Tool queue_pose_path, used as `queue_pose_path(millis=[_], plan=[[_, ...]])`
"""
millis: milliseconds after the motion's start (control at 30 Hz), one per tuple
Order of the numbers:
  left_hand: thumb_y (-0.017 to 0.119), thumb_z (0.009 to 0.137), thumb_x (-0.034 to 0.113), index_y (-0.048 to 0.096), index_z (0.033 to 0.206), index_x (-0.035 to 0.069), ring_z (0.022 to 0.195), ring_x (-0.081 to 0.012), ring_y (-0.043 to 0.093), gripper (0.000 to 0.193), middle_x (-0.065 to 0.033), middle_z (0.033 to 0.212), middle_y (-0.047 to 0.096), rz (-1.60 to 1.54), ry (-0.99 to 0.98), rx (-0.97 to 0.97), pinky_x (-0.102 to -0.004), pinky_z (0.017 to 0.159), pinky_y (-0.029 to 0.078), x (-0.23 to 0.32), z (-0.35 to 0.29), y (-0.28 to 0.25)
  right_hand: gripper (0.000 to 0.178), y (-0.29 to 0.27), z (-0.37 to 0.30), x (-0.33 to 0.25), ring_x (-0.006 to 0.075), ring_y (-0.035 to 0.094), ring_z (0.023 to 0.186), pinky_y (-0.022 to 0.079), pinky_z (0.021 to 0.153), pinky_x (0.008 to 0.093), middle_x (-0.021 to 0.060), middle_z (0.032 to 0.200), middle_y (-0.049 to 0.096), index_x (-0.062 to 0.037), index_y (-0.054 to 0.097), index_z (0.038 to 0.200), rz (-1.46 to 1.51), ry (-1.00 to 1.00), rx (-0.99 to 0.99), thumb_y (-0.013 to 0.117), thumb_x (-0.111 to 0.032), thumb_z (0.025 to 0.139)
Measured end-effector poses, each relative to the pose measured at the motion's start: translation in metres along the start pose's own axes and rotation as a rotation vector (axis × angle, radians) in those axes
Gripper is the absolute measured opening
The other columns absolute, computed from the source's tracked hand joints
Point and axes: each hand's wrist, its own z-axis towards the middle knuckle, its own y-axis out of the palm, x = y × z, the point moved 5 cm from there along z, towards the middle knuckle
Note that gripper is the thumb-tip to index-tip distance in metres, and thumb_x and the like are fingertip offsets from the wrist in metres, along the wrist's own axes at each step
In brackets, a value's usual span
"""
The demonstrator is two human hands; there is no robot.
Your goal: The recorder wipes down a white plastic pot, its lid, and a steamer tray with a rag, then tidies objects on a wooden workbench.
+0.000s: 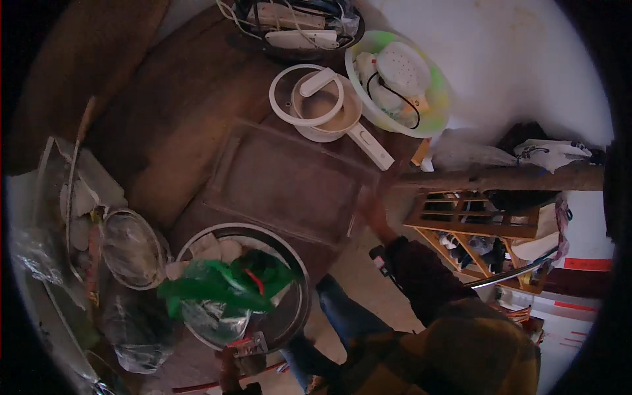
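Observation:
A dark rectangular tray or shallow cover with a pale clear rim (286, 179) lies on the brown table. At its right edge is my right hand (375, 214), blurred, with the fingers closed about the rim. My left hand (228, 370) shows only in part at the lower edge, dim, below a round metal-rimmed basin (304, 283). A small red-and-clear packet (250, 345) lies between that hand and the basin's rim; whether the fingers grip it is not visible. Inside the basin are a crumpled green plastic bag (217, 286) and pale lumps.
Beyond the tray stands a white pot (322, 131) with its ring-edged lid (280, 105). A green-white bowl (442, 99) and a dark basket of cords (296, 49) are behind it. Bags and a round clear-covered container (131, 250) crowd the left. A wooden rack (471, 227) stands right.

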Motion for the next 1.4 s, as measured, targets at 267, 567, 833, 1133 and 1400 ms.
queue_pose_path(millis=[267, 567, 833, 1133, 1400], plan=[[0.065, 0.076, 0.021, 0.053, 0.112, 0.002, 0.09, -0.0186, 0.055, 0.043, -0.0071, 0.102, 0.058, 0.057, 0.11, 0.031, -0.0321, 0.076, 0.045, 0.034, -0.024, 0.005, 0.044, 0.098, -0.096, -0.014, 0.0266, 0.044, 0.11, 0.037, 0.091, 0.0403, 0.0119, 0.119, 0.049, -0.0054, 0.05, 0.117, 0.21, 0.155, -0.26, 0.061, -0.024, 0.079], [0.065, 0.075, 0.022, 0.053, 0.112, 0.003, 0.09, -0.02, 0.056, 0.043, -0.0073, 0.102, 0.058, 0.043, 0.157, 0.01, -0.0334, 0.076, 0.045, 0.062, -0.028, 0.04, 0.045, 0.012, 0.054, -0.113, 0.0306, 0.043, 0.113, 0.037, 0.091, 0.0447, 0.0134, 0.12, 0.049, -0.0071, 0.052, 0.116, -0.288, -0.335, 0.127, 0.063, -0.027, 0.076], [0.065, 0.075, 0.024, 0.053, 0.112, 0.004, 0.09, -0.0212, 0.056, 0.044, -0.0074, 0.102, 0.058, 0.045, 0.151, 0.017, -0.0346, 0.076, 0.045, 0.064, -0.023, 0.076, 0.059, 0.045, 0.181, -0.245, 0.0265, 0.042, 0.117, 0.031, 0.095, 0.0451, 0.0081, 0.122, 0.048, -0.0155, 0.049, 0.122, -0.781, -1.216, -0.006, 0.065, -0.041, 0.071], [0.065, 0.074, 0.026, 0.055, 0.108, 0.003, 0.091, -0.024, 0.057, 0.042, -0.009, 0.103, 0.058, 0.151, 0.291, -0.039, -0.0375, 0.078, 0.044, 0.113, -0.022, 0.122, 0.056, 0.035, 0.231, -0.213, 0.0294, 0.04, 0.119, 0.03, 0.098, 0.0478, 0.0125, 0.122, 0.047, -0.0109, 0.047, 0.121, -0.808, -0.932, 0.017, 0.065, -0.033, 0.073], [0.062, 0.076, 0.028, 0.05, 0.111, 0.0, 0.089, -0.0234, 0.055, 0.046, -0.0091, 0.1, 0.056, 0.664, 0.663, -0.062, -0.0398, 0.078, 0.043, 0.066, -0.017, 0.072, 0.076, -0.045, 0.14, -0.133, 0.0341, 0.031, 0.125, 0.026, 0.104, 0.0448, 0.0168, 0.135, 0.033, -0.006, 0.029, 0.135, -0.58, -0.682, 0.093, 0.066, -0.019, 0.071]])
